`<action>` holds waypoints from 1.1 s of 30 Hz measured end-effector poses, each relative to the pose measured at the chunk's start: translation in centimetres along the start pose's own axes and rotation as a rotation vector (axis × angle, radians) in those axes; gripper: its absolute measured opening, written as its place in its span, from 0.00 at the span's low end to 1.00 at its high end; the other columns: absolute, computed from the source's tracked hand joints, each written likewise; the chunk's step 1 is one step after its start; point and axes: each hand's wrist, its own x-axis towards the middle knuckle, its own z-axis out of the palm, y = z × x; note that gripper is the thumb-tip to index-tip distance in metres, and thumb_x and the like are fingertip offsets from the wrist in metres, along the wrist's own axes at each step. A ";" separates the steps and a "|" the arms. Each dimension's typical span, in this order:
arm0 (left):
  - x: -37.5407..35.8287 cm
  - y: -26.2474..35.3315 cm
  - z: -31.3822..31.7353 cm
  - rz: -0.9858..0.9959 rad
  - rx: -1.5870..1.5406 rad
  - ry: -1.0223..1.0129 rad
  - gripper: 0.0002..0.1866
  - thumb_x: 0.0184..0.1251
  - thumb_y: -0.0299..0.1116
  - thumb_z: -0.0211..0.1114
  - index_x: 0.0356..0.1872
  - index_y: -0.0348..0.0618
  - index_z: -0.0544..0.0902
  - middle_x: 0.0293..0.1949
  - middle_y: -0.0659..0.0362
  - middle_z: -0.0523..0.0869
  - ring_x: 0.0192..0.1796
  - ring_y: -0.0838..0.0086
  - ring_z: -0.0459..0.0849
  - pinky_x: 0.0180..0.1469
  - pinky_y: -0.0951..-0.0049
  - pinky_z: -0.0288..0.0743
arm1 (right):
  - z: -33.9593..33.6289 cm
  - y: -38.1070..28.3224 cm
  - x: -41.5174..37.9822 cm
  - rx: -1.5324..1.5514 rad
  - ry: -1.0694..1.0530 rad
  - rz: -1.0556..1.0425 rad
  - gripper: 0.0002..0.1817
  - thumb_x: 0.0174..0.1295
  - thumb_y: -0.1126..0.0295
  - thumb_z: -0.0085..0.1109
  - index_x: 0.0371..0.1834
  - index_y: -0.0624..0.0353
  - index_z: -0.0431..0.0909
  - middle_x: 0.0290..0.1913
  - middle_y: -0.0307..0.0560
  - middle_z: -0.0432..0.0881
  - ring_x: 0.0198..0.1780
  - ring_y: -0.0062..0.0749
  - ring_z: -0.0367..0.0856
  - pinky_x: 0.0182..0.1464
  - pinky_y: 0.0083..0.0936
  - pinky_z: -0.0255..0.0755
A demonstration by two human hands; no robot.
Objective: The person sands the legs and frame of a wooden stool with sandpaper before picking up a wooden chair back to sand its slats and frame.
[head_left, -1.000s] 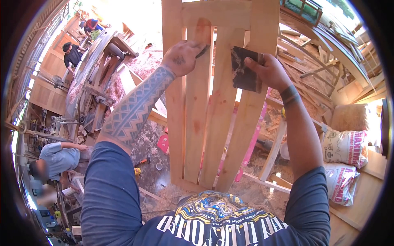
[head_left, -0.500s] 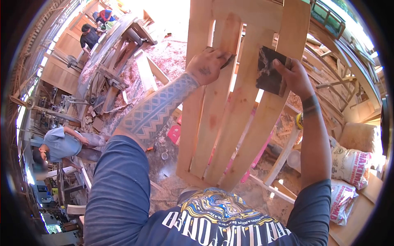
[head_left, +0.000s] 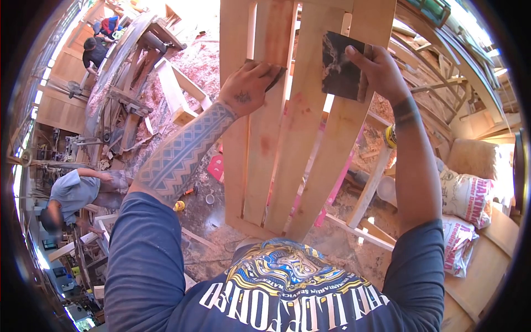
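Observation:
A slatted wooden panel (head_left: 279, 144) stretches away from my chest, with gaps between its light boards. My left hand (head_left: 246, 88) is closed around a small dark sanding sheet (head_left: 275, 79) and presses on a slat at the left. Toward the right side, my right hand (head_left: 381, 71) grips the edge of a dark, dusty square sheet (head_left: 343, 66), thumb on top, over the right slats. The fingers beneath that sheet are mostly hidden. Reddish stains mark some of the slats.
A person in a grey shirt (head_left: 74, 193) is at the left; two others work by a long bench (head_left: 119, 52) at the upper left. Printed sacks (head_left: 467, 199) lie at the right, near stacked lumber (head_left: 437, 83). A cup (head_left: 209, 199) sits on the floor.
The whole view has shifted, so the panel and both hands appear farther left and higher. Both hands keep hold of their sheets.

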 end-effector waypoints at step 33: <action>-11.0 6.0 3.8 -0.009 0.000 -0.071 0.29 0.66 0.32 0.66 0.69 0.38 0.81 0.60 0.54 0.84 0.65 0.54 0.79 0.72 0.58 0.76 | -0.4 1.8 1.3 -0.090 0.059 -0.091 0.20 0.77 0.52 0.64 0.36 0.57 0.78 0.15 0.35 0.76 0.10 0.27 0.76 0.13 0.21 0.64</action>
